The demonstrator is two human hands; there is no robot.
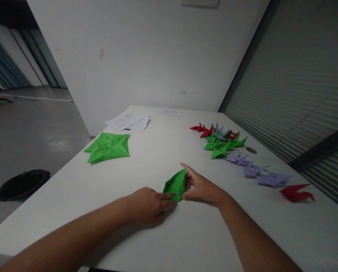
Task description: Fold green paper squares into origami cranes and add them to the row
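A folded green sheet of origami paper [177, 184], diamond-shaped with one flap raised, is between my hands over the white table [154, 155]. From the lower left, my left hand [150, 206] holds it; two extended fingers lie on its lower part and along its bottom edge. My right hand [201, 187] grips the right edge with the thumb low and curled fingers against the flap, while the index finger points up past the top corner. Part of the paper's right side is hidden behind those fingers.
Creased green sheets [109, 146] lie at the left table edge, with printed papers [129, 121] behind them. Folded green cranes [221, 149], red and lilac ones are heaped at the right. Lilac cranes [273, 179] and a red crane [296, 193] trail nearer. A black bin [23, 185] stands on the floor.
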